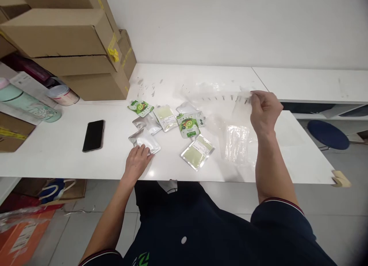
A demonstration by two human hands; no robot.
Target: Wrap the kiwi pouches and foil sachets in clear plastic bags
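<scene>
My right hand (264, 109) is raised above the white table (57, 158), its fingers pinched on the edge of a clear plastic bag (218, 101) that stretches away to the left. My left hand (137, 160) rests on the table with its fingers spread, the fingertips touching a silver foil pouch (144, 140). Several small pouches lie between the hands: green kiwi-printed ones (189, 127) (140, 107), a pale green one (166, 117) and another pale green one (197, 151) nearest the front edge. A stack of clear bags (238, 143) lies under my right forearm.
A black phone (93, 135) lies face down at the left. Stacked cardboard boxes (63, 40) fill the back left corner, with a mint bottle (28, 103) and a small tub (62, 94) beside them. A blue stool (328, 134) stands past the table's right end.
</scene>
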